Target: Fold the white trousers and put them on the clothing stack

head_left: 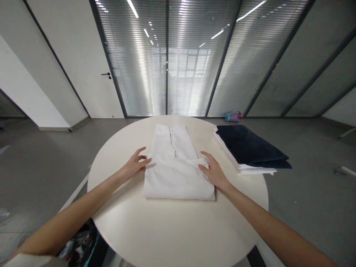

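Head cam: white folded shirt (178, 167) lies at the middle of the round white table (172, 230), button placket running away from the person, near half folded up over it into a thicker band.

Left hand (135, 165) sits at the shirt's left edge, at the fold line. Fingers loosely spread and slightly curled, fingertips touching the cloth edge; no closed pinch visible, not clenched.

Right hand (213, 171) sits on the shirt's right edge at the same fold line. Palm down, fingers extended, thumb tucked at the bunched corner of the fold. Resting or pressing on the fabric; can't tell if the thumb actually pinches the layer.

Both forearms bare, coming in from the near rim of the table.

Stack of folded clothes (247, 152) on the right side of the table, apart from the shirt: dark navy piece on top, white pieces under it, stack reaching the table rim.

Floor behind the table: small blue and pink bottle (233, 116) lying against the glass partition (194, 59) with closed blinds. White door (83, 55) to the left of that.
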The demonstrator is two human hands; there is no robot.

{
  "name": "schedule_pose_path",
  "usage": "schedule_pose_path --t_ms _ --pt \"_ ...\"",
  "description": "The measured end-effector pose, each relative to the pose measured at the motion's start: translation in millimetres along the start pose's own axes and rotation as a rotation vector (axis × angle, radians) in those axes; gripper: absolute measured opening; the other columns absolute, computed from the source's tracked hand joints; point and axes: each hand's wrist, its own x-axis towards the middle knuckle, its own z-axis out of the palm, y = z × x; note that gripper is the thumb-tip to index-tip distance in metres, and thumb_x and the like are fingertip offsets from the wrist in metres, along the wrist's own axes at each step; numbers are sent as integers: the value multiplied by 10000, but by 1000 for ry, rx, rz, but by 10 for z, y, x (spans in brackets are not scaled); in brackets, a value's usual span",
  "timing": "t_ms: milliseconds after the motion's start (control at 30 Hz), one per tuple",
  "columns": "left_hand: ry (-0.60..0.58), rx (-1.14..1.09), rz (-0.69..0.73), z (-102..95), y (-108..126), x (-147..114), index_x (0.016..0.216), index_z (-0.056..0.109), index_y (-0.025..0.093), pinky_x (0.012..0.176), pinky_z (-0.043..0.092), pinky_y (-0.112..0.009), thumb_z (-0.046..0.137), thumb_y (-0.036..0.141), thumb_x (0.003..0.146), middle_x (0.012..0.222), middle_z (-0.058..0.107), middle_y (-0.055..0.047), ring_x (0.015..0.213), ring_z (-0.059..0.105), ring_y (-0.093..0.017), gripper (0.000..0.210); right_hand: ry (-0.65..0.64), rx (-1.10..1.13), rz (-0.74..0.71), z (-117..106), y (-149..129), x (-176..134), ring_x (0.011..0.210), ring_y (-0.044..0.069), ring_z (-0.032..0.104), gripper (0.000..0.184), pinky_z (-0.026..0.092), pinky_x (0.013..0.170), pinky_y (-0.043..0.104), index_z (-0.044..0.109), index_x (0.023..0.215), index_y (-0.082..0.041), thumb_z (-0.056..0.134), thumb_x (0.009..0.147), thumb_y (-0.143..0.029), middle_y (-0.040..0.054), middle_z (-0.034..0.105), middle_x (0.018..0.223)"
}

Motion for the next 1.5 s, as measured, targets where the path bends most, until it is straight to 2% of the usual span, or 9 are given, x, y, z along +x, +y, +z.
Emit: schedule_pose_path --t_ms 100,233,500,600,700,833,1000,1200,1500 --pt "-120 204 -21 -111 11 -237 1543 232 225 535 502 -267 715 536 834 764 638 -12 623 644 -178 912 1 -78 -57 -11 -15 16 724 206 619 575 492 749 347 421 1427 -181 531 869 -267 36 679 857" --pt "-426 263 -77 -186 -98 -410 1586 -36 265 551 503 -284 766 460 816 764 666 -7 583 634 -167 1128 27 -232 -149 -1 26 77 782 197 605 452 464 810 340 484 1330 -215 485 878 -216 44 660 963" --pt "-550 314 -147 -189 -151 -241 1577 -74 275 587 535 -301 766 487 800 746 633 35 594 637 -159 1164 13 -511 -28 15 -14 233 808 252 640 311 479 817 381 492 1221 -199 478 918 -266 44 623 838" --pt "-461 619 11 -220 -34 -242 1568 186 284 649 563 -352 738 527 810 871 640 -15 668 661 -182 969 123 -493 -66 -55 -113 93 795 244 665 407 524 790 407 476 1295 -190 473 953 -410 102 648 1009" --pt "-161 944 425 -133 74 -345 1420 487 256 816 573 -429 677 525 862 1165 614 -109 905 679 -240 648 192 -565 -302 -123 -269 -241 1116 280 638 471 519 938 460 494 1369 -225 429 988 -494 157 561 1342" --pt "-73 1152 798 229 113 -457 1399 536 240 1100 444 -485 435 445 1020 1436 534 -126 1332 517 -285 442 -131 -790 -540 -104 -447 -586 1495 296 284 564 297 1191 531 446 1505 -265 379 1020 -545 98 383 1588" --pt "-286 1387 668 586 -123 -246 1564 342 178 1197 236 -612 358 661 978 1631 271 -160 1513 174 -407 759 -404 -878 -456 59 -354 -408 1544 327 60 706 73 1227 608 330 1576 -288 300 990 -680 56 177 1664" --pt "-304 1466 581 594 -373 -70 1605 225 188 1189 156 -663 294 714 963 1656 125 -157 1511 62 -445 834 -509 -806 -316 151 -225 -250 1546 324 43 726 34 1220 616 269 1592 -309 275 982 -702 50 129 1670" --pt "-459 1534 639 275 -133 136 1598 251 246 1222 135 -563 280 686 985 1659 169 -103 1534 109 -359 756 -456 -752 -422 -28 -232 57 1464 273 341 665 184 1219 520 518 1476 -218 253 1021 -625 120 400 1579"
